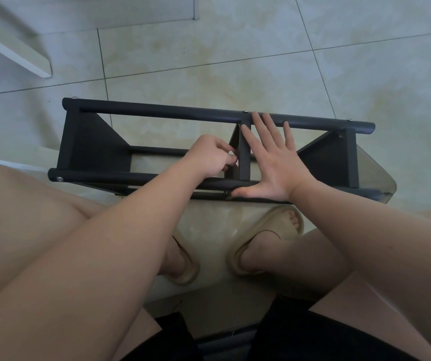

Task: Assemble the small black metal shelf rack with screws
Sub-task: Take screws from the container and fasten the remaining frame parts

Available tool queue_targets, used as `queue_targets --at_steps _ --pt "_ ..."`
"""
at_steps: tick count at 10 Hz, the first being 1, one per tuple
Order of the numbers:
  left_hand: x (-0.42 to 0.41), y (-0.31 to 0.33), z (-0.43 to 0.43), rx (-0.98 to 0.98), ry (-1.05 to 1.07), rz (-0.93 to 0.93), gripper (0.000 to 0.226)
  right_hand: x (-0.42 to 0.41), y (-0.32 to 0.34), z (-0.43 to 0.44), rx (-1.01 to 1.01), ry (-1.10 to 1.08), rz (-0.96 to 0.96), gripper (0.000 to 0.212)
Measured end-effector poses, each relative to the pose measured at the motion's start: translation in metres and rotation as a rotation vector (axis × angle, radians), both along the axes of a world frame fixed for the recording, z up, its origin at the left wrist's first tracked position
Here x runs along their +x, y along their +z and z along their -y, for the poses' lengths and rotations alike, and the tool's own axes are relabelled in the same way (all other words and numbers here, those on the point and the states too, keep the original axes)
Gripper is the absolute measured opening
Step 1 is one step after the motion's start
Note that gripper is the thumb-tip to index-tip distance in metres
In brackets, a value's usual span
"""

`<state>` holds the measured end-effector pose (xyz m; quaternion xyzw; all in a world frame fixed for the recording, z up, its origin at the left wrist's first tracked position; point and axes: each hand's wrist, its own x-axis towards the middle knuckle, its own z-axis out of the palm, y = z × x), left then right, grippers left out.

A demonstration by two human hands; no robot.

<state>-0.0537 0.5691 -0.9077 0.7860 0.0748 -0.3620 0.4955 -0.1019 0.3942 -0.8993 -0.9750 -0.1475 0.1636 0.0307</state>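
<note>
Rack (pixel 92 142) on its side on floor (pixel 209 61), just beyond sandals (pixel 269 230); near tube (pixel 110 175) partly hidden by arms. Right hand (pixel 271 162) spread flat, fingers on far tube (pixel 157 112), thumb on near tube. Left hand (pixel 211 157) curled at middle panel (pixel 244 152); fingertips hidden, what it pinches cannot tell.

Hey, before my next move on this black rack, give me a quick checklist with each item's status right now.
1. Rack lying on its side on the floor: ok.
2. Right hand flat across both poles, bracing: ok.
3. Far-pole screw above the middle shelf in place: ok.
4. Screw in left hand: cannot tell, fingers curled at the shelf.
5. Screwdriver ready: not ok, none in view.
</note>
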Motion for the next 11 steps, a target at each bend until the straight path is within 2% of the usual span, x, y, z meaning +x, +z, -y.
queue_targets --at_steps 2,6,11 --pt "-0.001 0.003 0.000 -0.026 0.078 0.032 0.011 -0.001 0.000 0.000 0.006 -0.002 0.007 0.135" --pt "-0.002 0.004 0.000 -0.021 0.055 -0.014 0.010 0.000 -0.001 0.000 -0.002 0.000 0.009 0.135" --pt "0.004 0.012 -0.001 -0.032 0.099 -0.216 0.011 -0.001 0.001 -0.001 0.000 -0.004 0.008 0.135"
